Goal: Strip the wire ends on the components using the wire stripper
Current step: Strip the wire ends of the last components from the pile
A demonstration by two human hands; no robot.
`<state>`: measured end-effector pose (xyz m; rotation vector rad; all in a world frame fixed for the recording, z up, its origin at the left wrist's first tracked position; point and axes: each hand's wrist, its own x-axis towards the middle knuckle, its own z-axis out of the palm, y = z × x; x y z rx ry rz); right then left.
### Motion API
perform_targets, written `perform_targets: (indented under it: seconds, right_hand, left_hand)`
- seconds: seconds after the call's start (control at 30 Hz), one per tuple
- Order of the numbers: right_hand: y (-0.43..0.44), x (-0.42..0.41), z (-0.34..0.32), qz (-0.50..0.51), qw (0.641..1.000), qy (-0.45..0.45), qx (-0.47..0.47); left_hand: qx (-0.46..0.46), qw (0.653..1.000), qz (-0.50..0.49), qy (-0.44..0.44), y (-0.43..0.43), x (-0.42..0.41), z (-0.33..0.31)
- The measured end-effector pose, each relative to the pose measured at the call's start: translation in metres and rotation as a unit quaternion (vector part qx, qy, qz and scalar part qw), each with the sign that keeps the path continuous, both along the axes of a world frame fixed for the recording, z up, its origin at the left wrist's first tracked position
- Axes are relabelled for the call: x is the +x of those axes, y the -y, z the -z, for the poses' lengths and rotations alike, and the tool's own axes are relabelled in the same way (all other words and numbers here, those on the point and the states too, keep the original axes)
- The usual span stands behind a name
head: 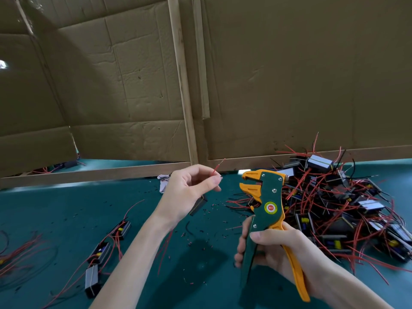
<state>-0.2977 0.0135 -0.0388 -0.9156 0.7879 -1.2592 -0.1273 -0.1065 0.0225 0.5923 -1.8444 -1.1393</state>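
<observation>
Fingers [213, 180] of the left hand [187, 192] pinch a red wire end [218, 167] between thumb and forefinger, its tip pointing up and to the right, apart from the tool. The component [198, 205] this wire belongs to hangs partly hidden below the palm. The right hand [274, 248] is closed around both handles of the wire stripper [266, 210], a green-and-orange automatic type held upright; its jaws stand open, facing left toward the wire end, with a clear gap between them. Neither jaw touches the wire. On the green bench [55, 210], a large tangled heap of components [343, 206] with red and black leads lies just to the right of the tool, against the cardboard wall [289, 74]. To the left, a few components [100, 253] lie apart in a loose row with their wires [20, 248] spread out. Small scraps of insulation [209, 210] dot the bench between the hands, which suggests several ends are already stripped. Judging by the size of the right-hand heap against the few pieces on the left, most of the work remains, though which pile is finished cannot be confirmed; the wire in hand appears not yet inserted.
</observation>
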Motion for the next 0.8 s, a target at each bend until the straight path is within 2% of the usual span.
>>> perform_targets:
  seconds: [0.43, 0.63, 0.73, 0.8]
  right_hand:
    - [-0.009, 0.007, -0.013, -0.013, 1.000, -0.024, -0.008]
    - [-0.013, 0.006, -0.011, 0.005, 0.998, -0.061, 0.026]
    - [-0.015, 0.014, -0.009, 0.063, 0.993, -0.090, 0.054]
    - [-0.005, 0.014, -0.001, 0.124, 0.982, -0.120, 0.075]
  left_hand:
    - [-0.005, 0.998, 0.042, 0.035, -0.009, -0.004, -0.004]
    - [-0.009, 0.996, 0.064, 0.057, -0.007, -0.002, -0.006]
    - [0.001, 0.995, 0.075, 0.061, -0.006, 0.000, -0.005]
    - [0.078, 0.990, 0.111, 0.031, -0.005, -0.002, -0.002]
